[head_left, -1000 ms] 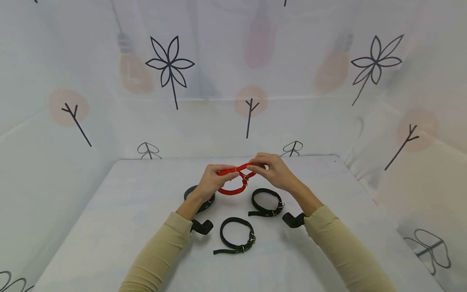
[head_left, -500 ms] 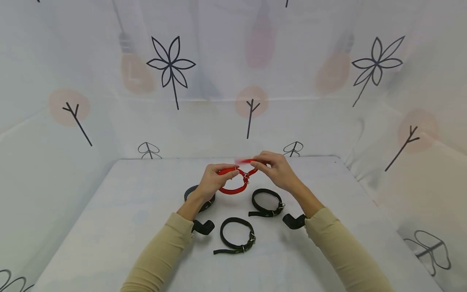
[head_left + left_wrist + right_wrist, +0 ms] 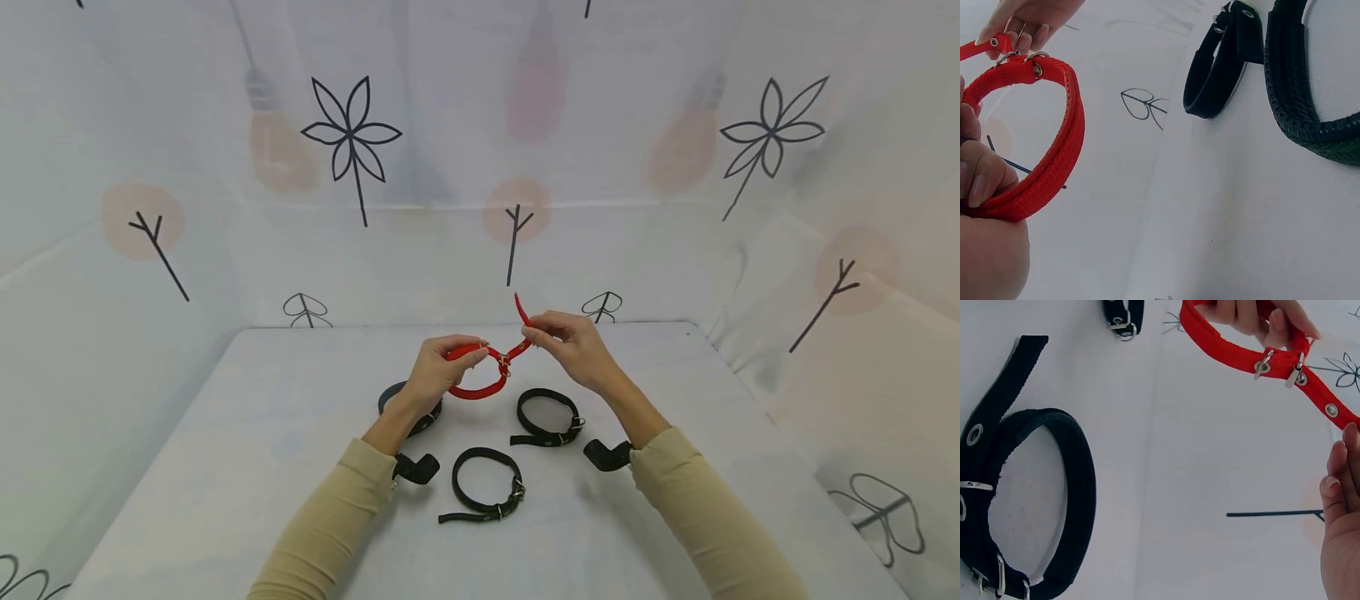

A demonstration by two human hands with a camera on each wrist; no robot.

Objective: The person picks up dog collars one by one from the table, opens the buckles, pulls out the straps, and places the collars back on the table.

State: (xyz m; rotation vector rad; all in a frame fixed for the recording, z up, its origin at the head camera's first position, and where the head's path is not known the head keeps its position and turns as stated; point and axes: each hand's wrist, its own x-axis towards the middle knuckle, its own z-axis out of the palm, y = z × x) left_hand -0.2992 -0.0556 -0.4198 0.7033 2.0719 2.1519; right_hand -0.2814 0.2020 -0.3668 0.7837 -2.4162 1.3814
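A red collar (image 3: 480, 393) with a metal buckle and eyelets is held up above the table, its loop closed at the buckle. My left hand (image 3: 437, 368) grips the left side of the loop between thumb and fingers. At the strap's free end, beyond the buckle, my right hand (image 3: 567, 346) pinches the red band, and its tip sticks up past the fingers. The right wrist view shows the buckle and an eyelet in the red strap (image 3: 1331, 410) between the two hands. Below, a black collar (image 3: 454, 483) lies nearest the person.
Another black collar (image 3: 519, 417) lies on the white table (image 3: 247, 467) below my right hand. A dark collar (image 3: 386, 392) is partly hidden behind my left wrist. Black wrist cameras hang under both forearms. A patterned cloth (image 3: 450, 167) encloses the back and sides.
The strap's free end has swung out from lying across the loop to the right, and now points upward past the right hand. The left hand stays nearly still.
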